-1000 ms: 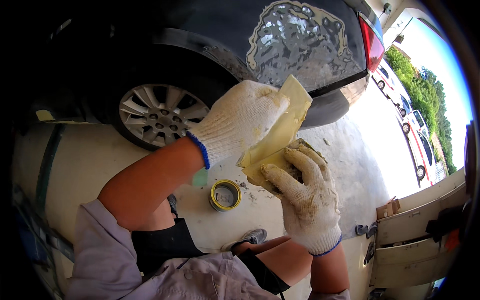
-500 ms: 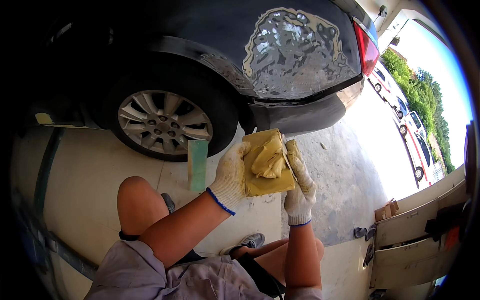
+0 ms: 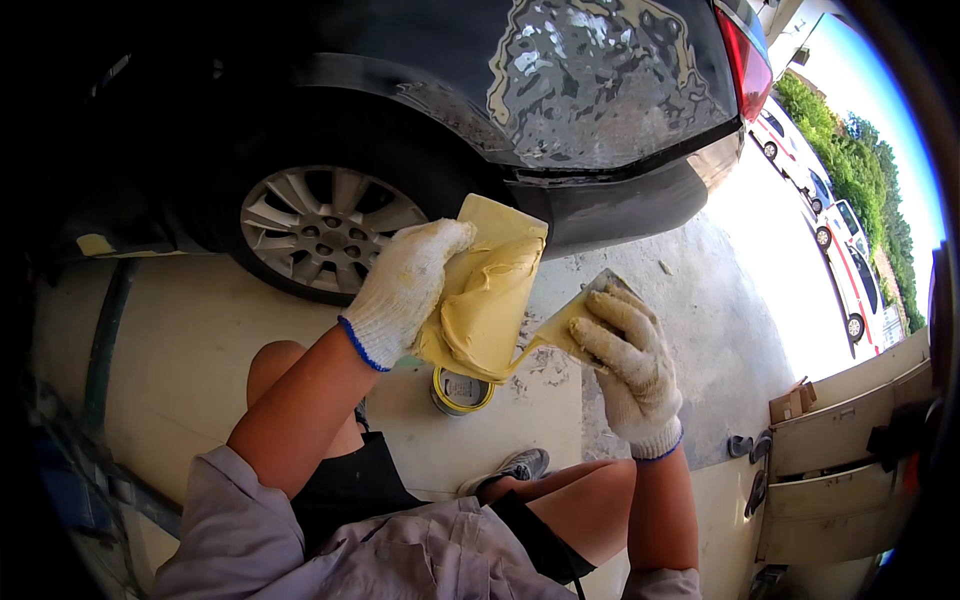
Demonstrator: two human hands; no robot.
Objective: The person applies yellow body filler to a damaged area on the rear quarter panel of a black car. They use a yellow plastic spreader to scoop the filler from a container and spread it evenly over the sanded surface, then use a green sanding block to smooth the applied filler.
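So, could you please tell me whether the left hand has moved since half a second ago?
Yes: judged against the car wheel, the left hand has moved left and up in the picture, closer to it.

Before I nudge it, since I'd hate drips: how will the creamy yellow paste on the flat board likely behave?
The creamy yellow paste would probably hold its shape, as it lies in thick folds on the flat pale-yellow board. It is likely sticky, since it strings across to the thin flat spreader in the gloved right hand.
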